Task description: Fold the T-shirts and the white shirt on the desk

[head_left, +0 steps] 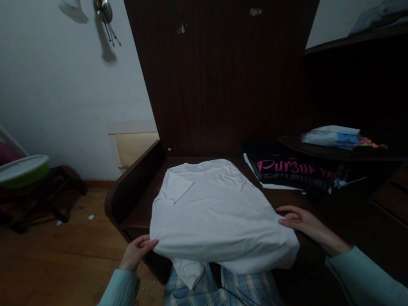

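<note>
A white short-sleeved T-shirt [211, 207] lies spread over a dark wooden bench top [132, 210], its sleeves turned in on its upper part. The lower end hangs over the front edge, above my plaid trousers. At the shirt's left side, my left hand [138, 248] pinches the cloth between thumb and fingers. On the opposite side my right hand [299, 222] has its fingertips on the cloth edge, thumb and fingers closed about it.
Folded dark clothes with pink lettering [292, 169] are stacked right of the shirt. A plastic packet [331, 136] rests on a rounded shelf [301, 147]. A raised wooden side [132, 182] bounds the bench at left. Farther left, a green basin [18, 172] sits on a dark chair.
</note>
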`<state>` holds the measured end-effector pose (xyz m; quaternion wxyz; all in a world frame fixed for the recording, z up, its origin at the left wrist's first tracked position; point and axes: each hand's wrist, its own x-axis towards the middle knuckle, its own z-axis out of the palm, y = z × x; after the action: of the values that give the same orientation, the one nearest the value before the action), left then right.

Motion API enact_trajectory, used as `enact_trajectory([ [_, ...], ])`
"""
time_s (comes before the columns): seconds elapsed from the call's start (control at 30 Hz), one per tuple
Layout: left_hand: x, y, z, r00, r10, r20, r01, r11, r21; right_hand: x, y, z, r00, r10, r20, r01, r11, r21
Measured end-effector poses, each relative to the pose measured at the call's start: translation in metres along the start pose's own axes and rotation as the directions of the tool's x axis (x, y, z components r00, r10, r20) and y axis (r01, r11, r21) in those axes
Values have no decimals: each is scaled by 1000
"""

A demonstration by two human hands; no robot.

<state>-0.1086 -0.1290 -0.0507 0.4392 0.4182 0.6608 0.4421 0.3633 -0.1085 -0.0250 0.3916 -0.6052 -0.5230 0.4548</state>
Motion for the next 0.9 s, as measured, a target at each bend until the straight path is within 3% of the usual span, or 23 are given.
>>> enact_trajectory([
  [0.2, 4, -12, 1, 999, 3, 53, -2, 1000, -15, -3, -10, 0, 998, 43, 56, -46, 998, 46],
  [0.33, 7, -15, -3, 999, 24, -43, -22, 998, 51, -1, -12, 0, 998, 59, 23, -60, 997, 44],
  [0.47, 7, -12, -15, 988, 41, -147, -42, 999, -4, -1, -10, -4, 999, 47, -25, -45, 998, 47],
  [0.63, 8, -5, -25, 990, 19, -138, -34, 994, -105, 3, -8, -6, 999, 24, -33, -23, 999, 49],
  [0.77, 5, 0, -17, 996, -21, -85, 7, 987, -161, 4, -13, -2, 1000, 26, -17, -25, 999, 29],
  [0.9, -1, 4, 1, 997, -60, -46, 56, 994, -95, -1, -18, 3, 996, 78, 53, -79, 997, 13],
])
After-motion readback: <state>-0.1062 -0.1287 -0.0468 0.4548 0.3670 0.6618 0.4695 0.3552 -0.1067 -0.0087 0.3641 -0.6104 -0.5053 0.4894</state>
